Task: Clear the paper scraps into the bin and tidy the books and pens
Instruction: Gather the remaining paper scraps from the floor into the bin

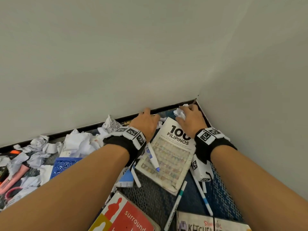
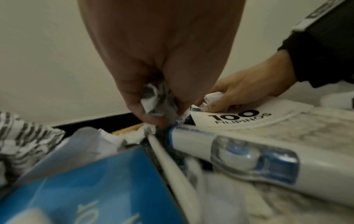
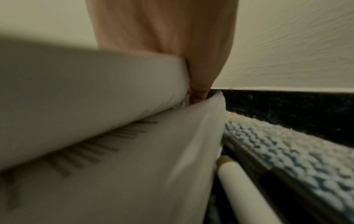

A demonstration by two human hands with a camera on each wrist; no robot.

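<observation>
My left hand [image 1: 146, 120] reaches to the wall's base and pinches a crumpled printed paper scrap [image 2: 159, 104] in its curled fingers. My right hand [image 1: 190, 117] is in the corner, gripping a crumpled white paper ball [image 1: 180, 112] at the top edge of the "100 Filipinos" book [image 1: 170, 155]. A white marker with a blue tip [image 1: 154, 157] lies across that book. Two thin white pens [image 1: 176, 205] [image 1: 202, 195] lie on the carpet. The right wrist view is blurred and mostly filled by white printed paper [image 3: 114, 151].
Several crumpled scraps [image 1: 78, 144] pile up along the black baseboard [image 1: 93, 129] at left. A blue perforated basket [image 1: 65, 165] sits under my left forearm beside a blue booklet [image 1: 125, 179]. A red book [image 1: 126, 215] and a kitchen book [image 1: 211, 224] lie nearest me. Walls close the corner.
</observation>
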